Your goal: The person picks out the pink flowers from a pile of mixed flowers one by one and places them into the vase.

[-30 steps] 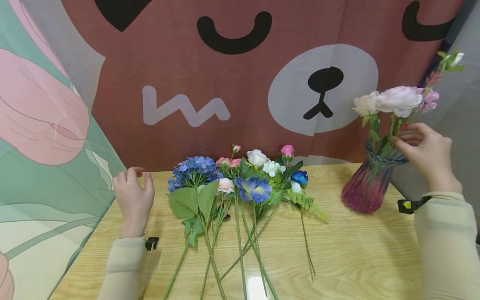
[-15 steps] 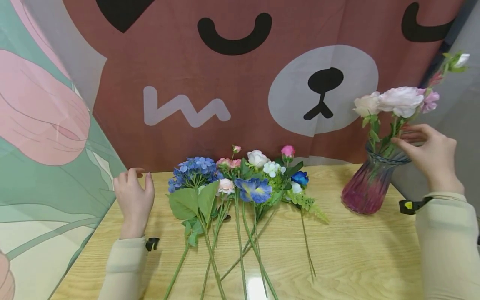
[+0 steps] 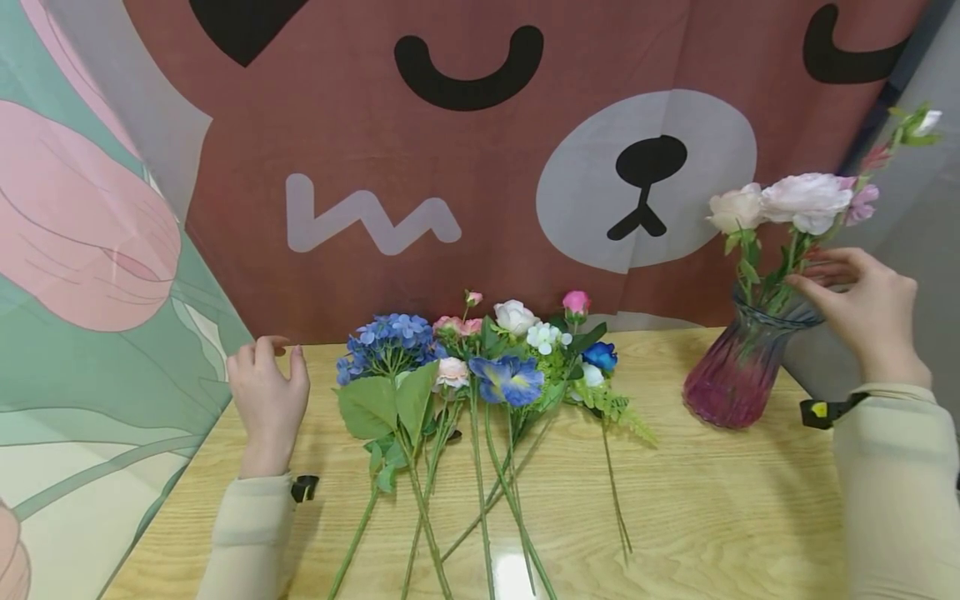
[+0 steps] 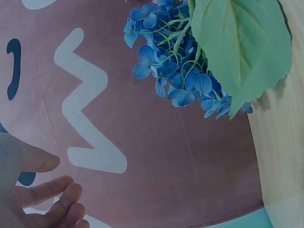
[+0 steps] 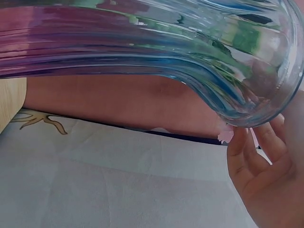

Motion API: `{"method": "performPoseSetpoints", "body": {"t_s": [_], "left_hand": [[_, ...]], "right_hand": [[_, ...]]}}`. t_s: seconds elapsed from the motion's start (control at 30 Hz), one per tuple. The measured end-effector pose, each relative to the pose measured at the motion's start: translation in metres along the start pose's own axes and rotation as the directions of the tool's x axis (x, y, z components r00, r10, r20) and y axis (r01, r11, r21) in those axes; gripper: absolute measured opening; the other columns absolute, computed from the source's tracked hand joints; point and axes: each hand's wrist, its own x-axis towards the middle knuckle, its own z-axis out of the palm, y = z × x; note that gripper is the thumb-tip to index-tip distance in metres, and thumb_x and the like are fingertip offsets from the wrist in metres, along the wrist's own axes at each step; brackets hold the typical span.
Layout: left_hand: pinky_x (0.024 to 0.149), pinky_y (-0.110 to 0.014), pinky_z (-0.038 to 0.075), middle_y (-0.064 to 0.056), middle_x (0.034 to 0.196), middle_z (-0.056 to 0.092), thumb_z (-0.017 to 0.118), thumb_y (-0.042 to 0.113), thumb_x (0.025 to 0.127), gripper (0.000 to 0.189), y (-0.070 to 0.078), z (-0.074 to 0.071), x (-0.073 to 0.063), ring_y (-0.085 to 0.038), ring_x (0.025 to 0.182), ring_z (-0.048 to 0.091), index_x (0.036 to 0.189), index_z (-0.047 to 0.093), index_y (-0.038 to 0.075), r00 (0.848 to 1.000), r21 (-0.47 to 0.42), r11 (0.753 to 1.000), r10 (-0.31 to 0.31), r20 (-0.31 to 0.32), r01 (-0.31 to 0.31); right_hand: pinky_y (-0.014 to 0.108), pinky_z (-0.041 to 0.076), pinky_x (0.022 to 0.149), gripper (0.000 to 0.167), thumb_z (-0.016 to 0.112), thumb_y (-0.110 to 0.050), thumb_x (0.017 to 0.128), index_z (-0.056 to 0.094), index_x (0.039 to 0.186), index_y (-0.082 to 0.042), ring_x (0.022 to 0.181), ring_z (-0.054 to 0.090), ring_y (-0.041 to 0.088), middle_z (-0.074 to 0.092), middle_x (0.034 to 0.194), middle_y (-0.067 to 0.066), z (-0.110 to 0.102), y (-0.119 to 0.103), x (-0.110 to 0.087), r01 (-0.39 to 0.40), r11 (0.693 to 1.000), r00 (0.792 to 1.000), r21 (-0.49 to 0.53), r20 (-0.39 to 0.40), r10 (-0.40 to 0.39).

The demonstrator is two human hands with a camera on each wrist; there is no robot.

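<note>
A ribbed glass vase (image 3: 731, 367), blue-grey at the mouth and pink below, stands at the table's right. It holds a cream rose (image 3: 737, 208), a large pale pink peony (image 3: 808, 202) and a taller pink flower spray (image 3: 862, 202) leaning right. My right hand (image 3: 862, 308) pinches a flower stem just above the vase mouth; which flower it belongs to is partly hidden. In the right wrist view, the vase rim (image 5: 289, 90) covers some of its fingertips. My left hand (image 3: 266, 396) rests with loosely bent fingers left of the blue hydrangea (image 3: 390, 342), holding nothing.
Several loose flowers lie mid-table, among them a blue iris (image 3: 507, 379), a white rose (image 3: 514, 317), a pink bud (image 3: 576, 302) and a blue rose (image 3: 600, 356). Their stems point toward the front edge. A bear-print cloth (image 3: 337, 275) hangs behind the table.
My right hand has shifted slightly right at the vase mouth. The peony and the tall pink spray have moved a little right with it. My left hand stays in place.
</note>
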Motion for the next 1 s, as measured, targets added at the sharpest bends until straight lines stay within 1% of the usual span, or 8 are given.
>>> {"method": "performPoseSetpoints", "body": {"t_s": [0.27,0.43,0.5,0.57,0.67,0.7,0.87,1.0], "left_hand": [[0.077,-0.051,0.033,-0.023,0.087,0.058,0.062,0.009,0.088,0.017,-0.001,0.000,0.001,-0.042,0.081,0.045,0.091,0.060,-0.008,1.000,-0.013,1.000,0.000,-0.014,0.000],[0.077,-0.051,0.034,-0.023,0.088,0.058,0.061,0.010,0.089,0.019,-0.002,0.000,0.001,-0.042,0.081,0.045,0.092,0.060,-0.008,1.000,-0.007,1.000,-0.001,-0.012,0.001],[0.077,-0.051,0.034,-0.023,0.088,0.058,0.061,0.010,0.089,0.019,-0.002,0.000,0.001,-0.042,0.081,0.045,0.092,0.060,-0.008,1.000,-0.007,1.000,-0.005,-0.010,0.005],[0.077,-0.051,0.033,-0.024,0.087,0.058,0.061,0.011,0.089,0.019,-0.002,-0.001,0.001,-0.042,0.082,0.045,0.092,0.060,-0.008,1.000,-0.008,1.000,-0.011,-0.010,0.011],[0.076,-0.051,0.033,-0.024,0.087,0.058,0.061,0.010,0.089,0.018,-0.002,-0.001,0.001,-0.042,0.082,0.045,0.092,0.060,-0.008,1.000,-0.014,1.000,-0.015,-0.014,0.015],[0.076,-0.051,0.033,-0.024,0.087,0.058,0.061,0.010,0.089,0.018,-0.002,-0.001,0.002,-0.041,0.081,0.045,0.091,0.060,-0.008,1.000,-0.015,1.000,-0.014,-0.018,0.014],[0.079,-0.051,0.033,-0.024,0.088,0.058,0.061,0.010,0.089,0.019,0.003,-0.002,0.005,-0.041,0.082,0.045,0.092,0.060,-0.008,1.000,-0.033,0.999,-0.017,-0.015,0.016],[0.080,-0.051,0.033,-0.025,0.091,0.058,0.060,0.013,0.090,0.020,0.011,-0.001,0.008,-0.041,0.084,0.044,0.095,0.060,-0.007,0.999,-0.050,0.998,-0.044,-0.005,0.043]], "right_hand": [[0.046,0.021,0.111,0.052,0.068,-0.033,0.086,0.058,0.123,0.002,0.064,0.030,-0.035,0.028,0.069,-0.056,-0.002,0.001,0.000,0.000,1.000,1.000,0.006,0.005,0.000],[0.043,0.020,0.112,0.051,0.070,-0.033,0.085,0.059,0.124,-0.001,0.064,0.032,-0.035,0.030,0.069,-0.056,-0.003,0.003,-0.001,-0.001,1.000,1.000,0.022,-0.002,0.001],[0.027,0.027,0.107,0.051,0.070,-0.034,0.085,0.059,0.125,-0.003,0.065,0.033,-0.034,0.031,0.071,-0.056,-0.004,0.003,-0.003,-0.006,1.000,1.000,0.014,-0.012,0.006],[0.013,0.031,0.092,0.051,0.068,-0.036,0.087,0.058,0.127,-0.005,0.066,0.033,-0.033,0.030,0.072,-0.055,-0.004,0.002,-0.005,-0.017,1.000,1.000,0.004,-0.021,0.017],[0.001,0.026,0.067,0.050,0.066,-0.038,0.087,0.058,0.127,-0.009,0.067,0.035,-0.033,0.034,0.075,-0.053,-0.006,0.000,-0.007,-0.043,0.999,0.996,0.012,-0.078,0.044],[0.000,0.025,0.063,0.048,0.065,-0.038,0.088,0.058,0.127,-0.012,0.066,0.035,-0.033,0.035,0.076,-0.052,-0.007,-0.001,-0.007,-0.052,0.998,0.993,0.019,-0.104,0.053],[-0.001,0.029,0.065,0.031,0.061,-0.039,0.090,0.061,0.120,-0.031,0.069,0.039,-0.030,0.044,0.081,-0.047,-0.008,-0.010,-0.009,-0.043,0.994,0.958,0.096,-0.279,0.069],[0.001,0.032,0.066,0.020,0.060,-0.035,0.091,0.061,0.110,-0.038,0.070,0.044,-0.027,0.045,0.076,-0.047,-0.009,-0.019,-0.011,-0.006,0.987,0.938,0.163,-0.342,0.062]]}}
